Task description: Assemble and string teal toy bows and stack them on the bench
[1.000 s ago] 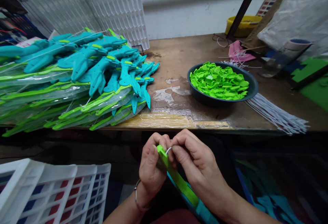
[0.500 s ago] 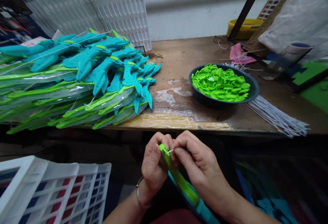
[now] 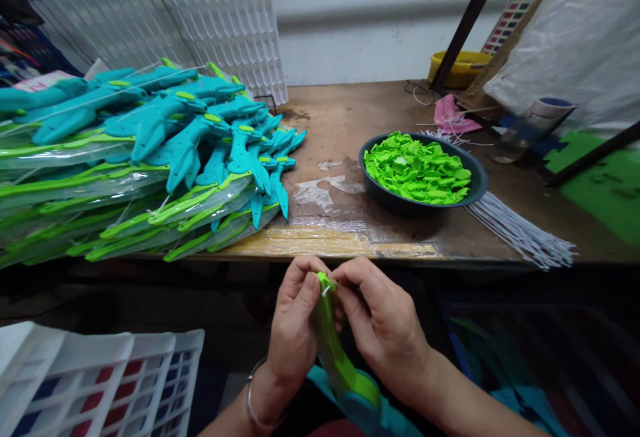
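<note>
A long plastic piece, bright green and turquoise, slants from my lap up to its narrow green tip between my hands. My left hand is closed around the tip end, thumb along its side. The short end of a white cord sticks out of the tip. My right hand is closed in a pinch right beside the tip, at the cord; its fingertips partly hide what they hold. The lower part of the plastic piece, with a rounded green and turquoise bulge, lies over my lap.
On the bench, a heap of similar turquoise and green pieces lies left. A dark bowl of small green parts stands right, beside a bundle of white cords. A white crate is lower left. A yellow tub stands behind.
The green tip has turned more upright and towards me. The white cord, stretched between tip and right fingers before, now shows a short end at the tip. The view shifted slightly right.
</note>
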`<state>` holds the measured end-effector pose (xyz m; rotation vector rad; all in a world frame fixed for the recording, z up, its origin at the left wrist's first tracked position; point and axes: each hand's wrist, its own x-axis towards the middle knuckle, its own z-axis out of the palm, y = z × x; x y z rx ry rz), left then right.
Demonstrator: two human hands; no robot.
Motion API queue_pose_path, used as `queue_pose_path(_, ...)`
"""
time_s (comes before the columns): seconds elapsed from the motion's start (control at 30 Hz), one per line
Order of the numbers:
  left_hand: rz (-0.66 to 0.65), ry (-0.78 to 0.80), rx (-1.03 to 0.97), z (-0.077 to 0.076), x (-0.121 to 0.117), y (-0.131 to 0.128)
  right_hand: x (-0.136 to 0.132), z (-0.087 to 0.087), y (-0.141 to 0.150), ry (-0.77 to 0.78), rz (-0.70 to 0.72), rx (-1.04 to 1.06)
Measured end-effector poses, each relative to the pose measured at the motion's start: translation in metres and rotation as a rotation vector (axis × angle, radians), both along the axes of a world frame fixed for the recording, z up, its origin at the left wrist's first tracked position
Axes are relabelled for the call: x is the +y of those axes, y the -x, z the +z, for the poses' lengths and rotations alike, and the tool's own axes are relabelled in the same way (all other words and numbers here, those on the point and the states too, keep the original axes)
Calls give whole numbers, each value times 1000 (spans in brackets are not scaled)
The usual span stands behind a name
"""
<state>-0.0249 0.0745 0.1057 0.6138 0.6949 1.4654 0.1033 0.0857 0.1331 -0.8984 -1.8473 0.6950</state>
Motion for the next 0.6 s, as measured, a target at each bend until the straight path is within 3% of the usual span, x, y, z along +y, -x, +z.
queue_pose_path(0.17,-43,7,5,1,-2,0,3,0,-6,-115,25,-115)
queue_pose_path(0.33,13,24,27,2,4,-4,8,0,-11,-265,72,-257)
queue_pose_path(0.6,33,93,16,-4,8,-9,15,-11,-9,-449,-76,-483)
